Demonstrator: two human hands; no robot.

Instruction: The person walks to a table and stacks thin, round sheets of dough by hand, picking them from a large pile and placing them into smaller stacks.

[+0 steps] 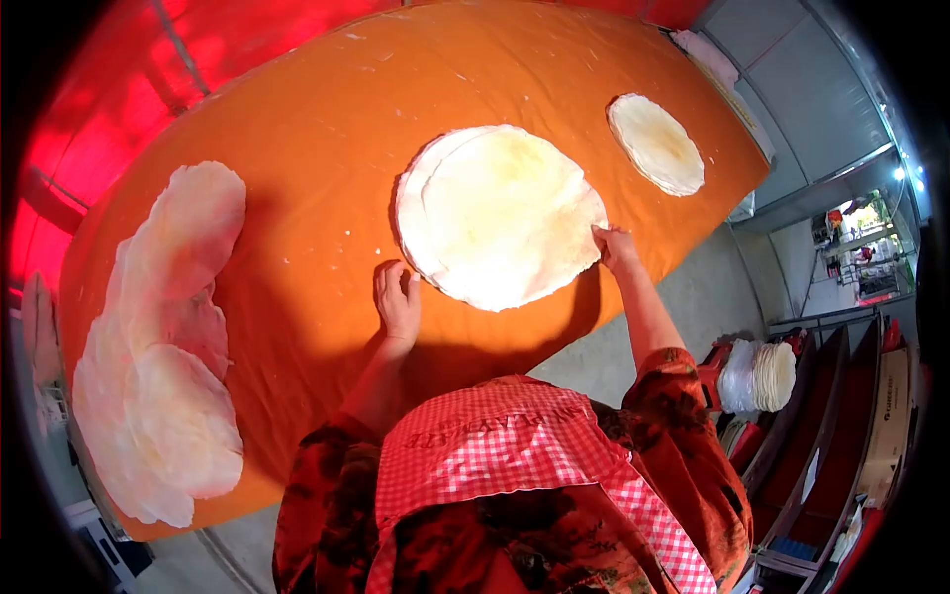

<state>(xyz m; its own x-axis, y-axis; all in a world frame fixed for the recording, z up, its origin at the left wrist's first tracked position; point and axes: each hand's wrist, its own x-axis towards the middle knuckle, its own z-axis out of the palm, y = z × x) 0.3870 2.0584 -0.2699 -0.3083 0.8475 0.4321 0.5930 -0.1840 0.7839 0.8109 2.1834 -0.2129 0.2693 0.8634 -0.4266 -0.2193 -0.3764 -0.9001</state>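
A stack of large, thin round flatbreads lies before me on an orange cloth. The top one sits a little off from those under it, so their edges show along the left. My right hand pinches the flatbread's edge on the right side between thumb and fingers. At the lower left of the stack, my left hand rests with fingers loosely bent and apart, its thumb right at the rim.
The orange cloth covers a wide table. More flatbreads overlap along the left side, and a smaller stack lies at the far right. Beyond the table's right edge are a shelf and a pile of round flat pieces.
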